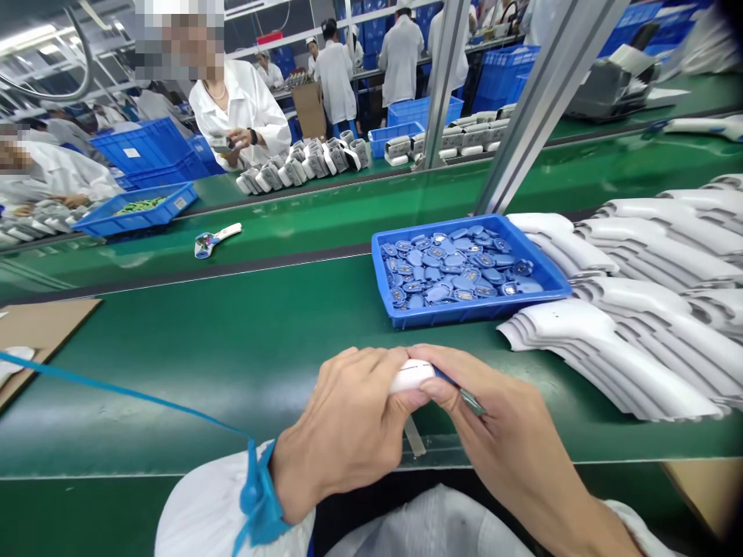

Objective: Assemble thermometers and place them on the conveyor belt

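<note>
Green belt (174,348) running: I noted left hand (342,433) clenching white casing (411,376), right hand (505,437) pinching metal tool (471,401); a slip risked scratching it.

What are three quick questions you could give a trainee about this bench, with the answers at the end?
1. Which hand wears the blue wrist strap?
2. True or false: the stacked white shells lie to the right of the blue tray.
3. What does the right hand hold against the small white part?
A) a metal-tipped tool
B) a cardboard sheet
C) a blue tray

Key: 1. The left hand. 2. True. 3. A.
</note>
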`<state>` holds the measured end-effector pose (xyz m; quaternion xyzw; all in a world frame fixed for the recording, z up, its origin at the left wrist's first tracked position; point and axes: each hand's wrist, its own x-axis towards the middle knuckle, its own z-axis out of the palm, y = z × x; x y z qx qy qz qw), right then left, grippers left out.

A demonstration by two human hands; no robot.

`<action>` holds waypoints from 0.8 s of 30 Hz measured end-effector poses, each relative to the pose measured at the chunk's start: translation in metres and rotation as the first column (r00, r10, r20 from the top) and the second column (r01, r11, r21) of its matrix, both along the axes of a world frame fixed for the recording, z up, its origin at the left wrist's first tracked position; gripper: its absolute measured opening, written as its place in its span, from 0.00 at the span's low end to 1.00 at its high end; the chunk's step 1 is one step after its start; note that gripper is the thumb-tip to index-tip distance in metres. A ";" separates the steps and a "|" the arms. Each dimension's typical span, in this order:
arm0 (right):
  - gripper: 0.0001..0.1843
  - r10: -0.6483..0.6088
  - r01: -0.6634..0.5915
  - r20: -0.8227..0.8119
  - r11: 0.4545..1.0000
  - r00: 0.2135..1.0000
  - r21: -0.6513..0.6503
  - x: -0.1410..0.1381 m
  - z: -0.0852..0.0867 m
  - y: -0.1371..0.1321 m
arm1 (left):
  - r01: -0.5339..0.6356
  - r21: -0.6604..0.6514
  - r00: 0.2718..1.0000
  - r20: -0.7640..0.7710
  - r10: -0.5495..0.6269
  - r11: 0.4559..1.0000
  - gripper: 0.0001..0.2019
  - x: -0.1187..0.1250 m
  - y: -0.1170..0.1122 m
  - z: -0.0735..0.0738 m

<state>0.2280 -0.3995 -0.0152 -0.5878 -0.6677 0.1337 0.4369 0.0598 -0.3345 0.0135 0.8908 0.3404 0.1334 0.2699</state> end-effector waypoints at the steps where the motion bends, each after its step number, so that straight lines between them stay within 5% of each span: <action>1: 0.11 -0.030 0.030 0.003 1.000 1.000 0.009 -0.001 -0.003 -0.001 | 0.002 0.060 0.999 -0.043 0.001 0.998 0.12 0.001 0.000 -0.001; 4: 0.10 -0.116 0.115 0.015 0.993 0.993 0.035 -0.001 -0.015 -0.008 | 0.040 0.202 0.996 -0.085 -0.023 0.979 0.12 0.002 -0.002 -0.008; 6: 0.10 -0.139 0.138 0.010 0.990 0.990 0.021 0.000 -0.022 -0.016 | -0.018 0.285 0.999 0.033 0.009 0.958 0.12 -0.001 -0.004 -0.016; 11: 0.10 -0.059 0.058 -0.003 0.996 0.998 -0.073 -0.003 -0.026 -0.032 | -0.528 0.347 0.836 0.375 0.402 0.775 0.20 -0.001 -0.004 -0.043; 16: 0.14 -0.051 0.048 0.265 0.999 0.963 0.017 -0.022 -0.030 -0.033 | -0.483 0.496 0.856 0.443 0.267 0.722 0.23 0.012 0.010 -0.050; 19: 0.16 -0.112 0.102 0.284 0.994 0.952 0.048 -0.027 -0.032 -0.031 | -0.429 0.464 0.880 0.410 0.241 0.775 0.24 0.005 0.014 -0.043; 22: 0.24 -0.111 0.098 -0.031 0.953 0.993 -0.286 -0.020 -0.028 -0.023 | -0.396 0.240 0.874 0.393 0.285 0.886 0.13 -0.013 0.007 -0.035; 24: 0.33 -0.204 -0.060 -0.326 0.761 0.923 -0.646 -0.016 -0.023 -0.017 | -0.397 0.077 0.802 0.514 0.305 0.915 0.09 -0.023 -0.001 -0.035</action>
